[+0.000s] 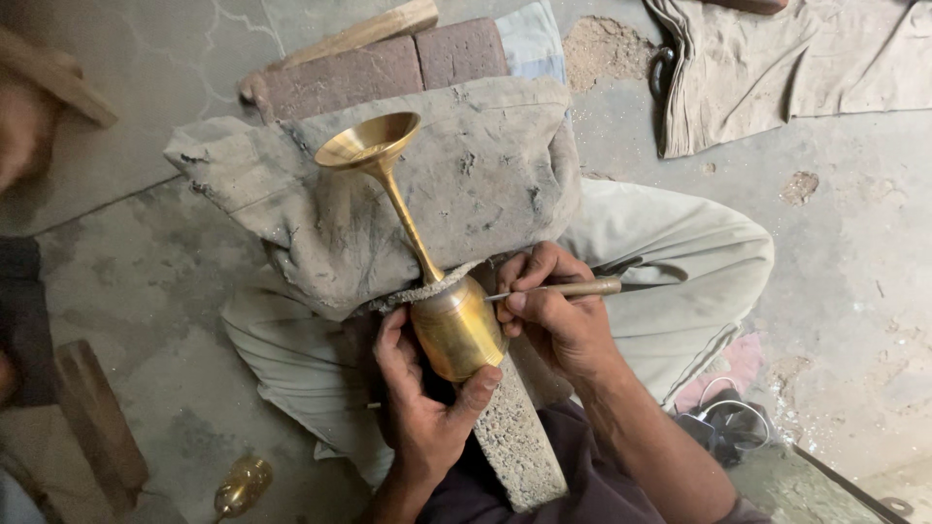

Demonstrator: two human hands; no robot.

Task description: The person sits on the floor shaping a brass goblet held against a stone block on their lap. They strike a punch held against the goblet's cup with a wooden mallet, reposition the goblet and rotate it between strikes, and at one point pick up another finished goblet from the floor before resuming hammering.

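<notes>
Brass goblet (449,311) (both hands gripping)

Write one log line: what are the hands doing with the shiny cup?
left hand: holds brass goblet | right hand: holds thin tool, tip on goblet | goblet: lies tilted on cloth-covered block

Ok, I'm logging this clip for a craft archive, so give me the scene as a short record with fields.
Setting: person seated on a concrete floor
Workpiece: brass goblet, lying tilted, foot pointing away
Support: grey padded cloth over the lap, rough stone block beneath
Left hand: grips the goblet's cup from below
Right hand: holds a thin engraving tool, tip at the cup
Nearby: bricks, second brass piece on the floor
</notes>
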